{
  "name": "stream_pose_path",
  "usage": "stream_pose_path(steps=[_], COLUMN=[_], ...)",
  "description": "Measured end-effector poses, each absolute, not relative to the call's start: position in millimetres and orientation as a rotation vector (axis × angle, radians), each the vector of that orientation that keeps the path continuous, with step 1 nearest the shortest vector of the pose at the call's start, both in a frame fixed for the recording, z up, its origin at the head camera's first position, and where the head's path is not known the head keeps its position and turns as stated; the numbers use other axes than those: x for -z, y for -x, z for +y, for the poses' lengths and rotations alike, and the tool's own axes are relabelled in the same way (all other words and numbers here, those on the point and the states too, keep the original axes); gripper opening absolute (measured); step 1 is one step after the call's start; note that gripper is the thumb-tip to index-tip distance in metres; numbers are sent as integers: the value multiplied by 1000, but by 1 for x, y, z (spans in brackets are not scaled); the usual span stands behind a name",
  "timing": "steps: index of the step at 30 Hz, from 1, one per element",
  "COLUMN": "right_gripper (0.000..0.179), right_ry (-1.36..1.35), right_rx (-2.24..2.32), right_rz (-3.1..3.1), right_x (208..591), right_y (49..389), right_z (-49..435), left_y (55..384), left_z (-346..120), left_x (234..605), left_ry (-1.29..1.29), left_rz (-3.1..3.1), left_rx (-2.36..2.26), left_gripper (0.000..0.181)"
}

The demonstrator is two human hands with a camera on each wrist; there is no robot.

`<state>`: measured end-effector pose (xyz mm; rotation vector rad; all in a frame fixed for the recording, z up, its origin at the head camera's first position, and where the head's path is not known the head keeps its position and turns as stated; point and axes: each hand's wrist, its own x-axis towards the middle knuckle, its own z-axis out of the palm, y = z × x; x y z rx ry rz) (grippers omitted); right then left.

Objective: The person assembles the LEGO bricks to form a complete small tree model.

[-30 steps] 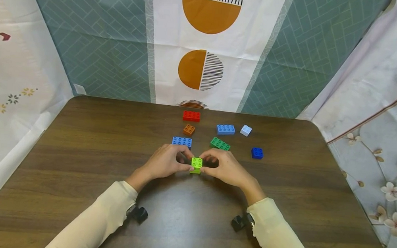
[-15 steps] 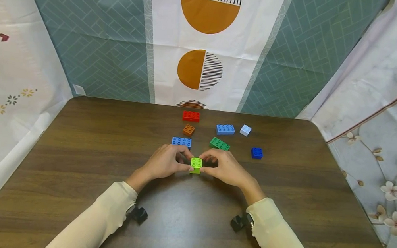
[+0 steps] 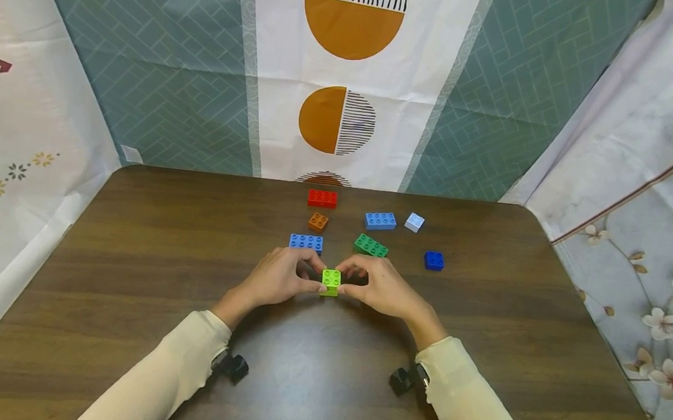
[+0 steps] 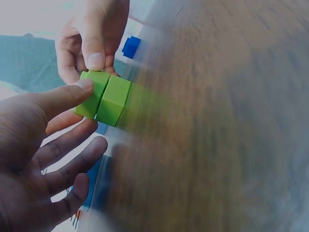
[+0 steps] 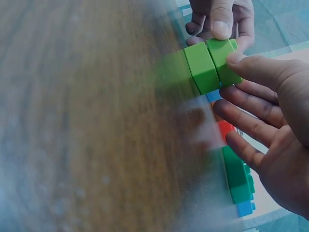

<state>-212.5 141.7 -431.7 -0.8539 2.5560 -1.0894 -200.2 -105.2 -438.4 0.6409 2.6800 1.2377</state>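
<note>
Two lime-green 2x2 toy bricks sit one on top of the other near the middle of the table. My left hand [image 3: 275, 276] pinches the upper brick [image 3: 331, 278] from the left, thumb at the near side. From the right, my right hand [image 3: 386, 288] pinches that same brick. In the left wrist view, a thin seam separates the upper brick from the lower brick [image 4: 114, 100], which stands on the tabletop. The other fingers of both hands spread loosely beside the stack, as the right wrist view also shows.
Behind the hands lie a blue brick [image 3: 306, 241], a green brick [image 3: 371, 245], an orange brick [image 3: 318, 222] and a red brick [image 3: 322, 198]. Farther right are another blue brick [image 3: 380, 221], a pale blue brick [image 3: 414, 222] and a dark blue brick [image 3: 434, 260]. Cloths hang around the wooden table [image 3: 144, 252].
</note>
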Motion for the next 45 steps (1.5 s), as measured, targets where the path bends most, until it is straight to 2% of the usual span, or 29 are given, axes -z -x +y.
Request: stream_pose_path(steps=[22,45], right_gripper=[27,34], right_ry=[886,839], right_rx=[1089,1064], right_rz=[2544,2550], right_x=[433,431], right_y=[211,212], right_z=[139,142], left_y=[197,201], left_z=[-105,-104], left_x=[439,441], left_ry=[-652,-591], left_rz=[2723,2652], left_rx=[-1188,-1237], left_gripper=[22,25])
